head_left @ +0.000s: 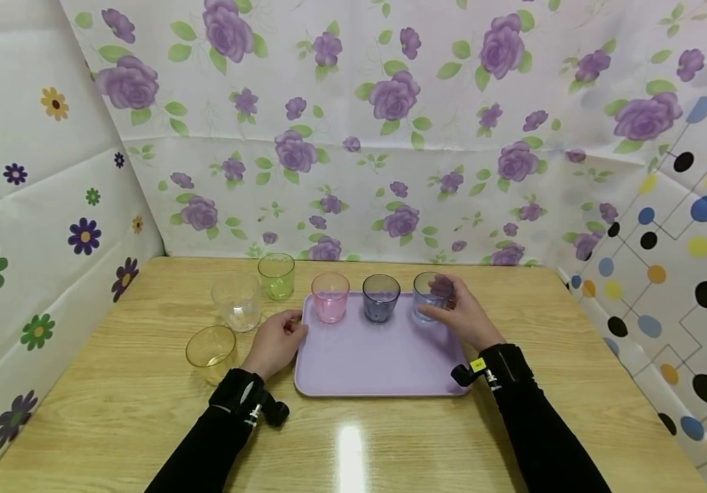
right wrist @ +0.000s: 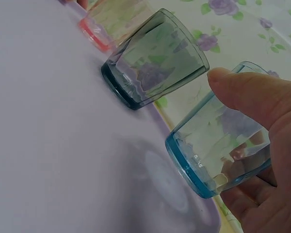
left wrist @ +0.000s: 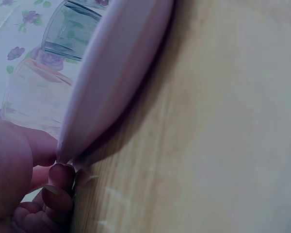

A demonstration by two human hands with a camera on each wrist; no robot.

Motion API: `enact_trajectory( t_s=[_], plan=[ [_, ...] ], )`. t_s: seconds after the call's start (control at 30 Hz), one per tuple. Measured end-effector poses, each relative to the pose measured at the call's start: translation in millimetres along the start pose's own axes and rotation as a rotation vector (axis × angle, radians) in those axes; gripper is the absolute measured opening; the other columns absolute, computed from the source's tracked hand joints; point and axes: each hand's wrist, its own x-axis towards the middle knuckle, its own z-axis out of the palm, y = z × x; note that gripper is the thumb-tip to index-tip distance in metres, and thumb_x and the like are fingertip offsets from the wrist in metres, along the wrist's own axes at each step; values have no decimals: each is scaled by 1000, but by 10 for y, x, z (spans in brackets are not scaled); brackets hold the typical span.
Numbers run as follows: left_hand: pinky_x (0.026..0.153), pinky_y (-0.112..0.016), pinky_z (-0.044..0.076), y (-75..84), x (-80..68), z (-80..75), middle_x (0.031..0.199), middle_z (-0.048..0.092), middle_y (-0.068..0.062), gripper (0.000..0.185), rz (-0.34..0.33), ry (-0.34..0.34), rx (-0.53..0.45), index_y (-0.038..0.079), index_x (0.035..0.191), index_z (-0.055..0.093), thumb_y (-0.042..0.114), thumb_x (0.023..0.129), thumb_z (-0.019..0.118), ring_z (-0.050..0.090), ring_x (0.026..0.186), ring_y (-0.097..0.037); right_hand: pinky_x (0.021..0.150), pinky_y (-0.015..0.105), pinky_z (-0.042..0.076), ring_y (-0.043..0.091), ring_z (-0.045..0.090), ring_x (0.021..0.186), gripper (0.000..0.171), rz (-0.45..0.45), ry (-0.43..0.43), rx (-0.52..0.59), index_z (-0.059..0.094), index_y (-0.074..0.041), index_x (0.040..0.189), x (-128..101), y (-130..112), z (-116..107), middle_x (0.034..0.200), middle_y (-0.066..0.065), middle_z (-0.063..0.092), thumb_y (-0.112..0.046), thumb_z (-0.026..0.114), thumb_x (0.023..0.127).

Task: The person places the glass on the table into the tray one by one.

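Blue cup [right wrist: 201, 143] beside grey cup [right wrist: 153, 63]

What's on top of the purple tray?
The purple tray carries a pink cup and a grey cup along its far side. The right grip holds a blue cup at the far right corner, partly hiding the tray.

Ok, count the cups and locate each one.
6: yellow cup, clear cup and green cup on the table, left of the tray; pink cup and gray cup on the tray's far side; blue cup in the right hand.
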Motion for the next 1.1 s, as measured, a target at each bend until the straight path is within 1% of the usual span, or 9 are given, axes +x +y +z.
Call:
enact_trajectory(
  t_s=[0.23, 0.37, 0.57, 0.83, 1.1],
  plan=[
    [79, -30, 50, -16, 14, 0, 100, 69, -11, 43, 6, 0, -3, -5, 144, 67, 15, 107, 66, 63, 88, -19, 128, 58, 33, 41, 42, 156, 88, 7, -2, -22, 30, 0, 166, 23, 10, 35, 166, 26, 45, -21, 84, 100],
    [79, -30, 50, -21, 18, -1, 100, 69, -11, 43, 11, -2, -4, -6, 144, 67, 15, 106, 66, 63, 88, -19, 131, 58, 32, 42, 43, 156, 89, 13, -1, -18, 31, 2, 166, 41, 30, 53, 166, 26, 45, -20, 84, 99],
    [78, -29, 50, -26, 18, -4, 101, 69, -11, 44, 5, -8, -8, -5, 145, 66, 16, 107, 66, 63, 88, -19, 130, 59, 34, 43, 44, 156, 90, 17, -3, -32, 30, 3, 166, 44, 68, 66, 167, 26, 45, -19, 84, 99],
    [78, -30, 50, -21, 26, 1, 100, 68, -11, 43, 0, -14, -5, -5, 145, 66, 15, 107, 65, 62, 88, -19, 130, 58, 35, 42, 44, 156, 91, 31, 0, -42, 31, 0, 167, 37, 121, 60, 167, 23, 46, -23, 85, 98],
    [79, -30, 50, -16, 23, -2, 101, 69, -11, 43, -1, -10, -5, -5, 145, 66, 15, 107, 66, 63, 89, -20, 129, 58, 36, 41, 45, 155, 94, 41, -3, -53, 28, -2, 169, 26, 142, 61, 167, 22, 46, -27, 85, 99]
  ],
)
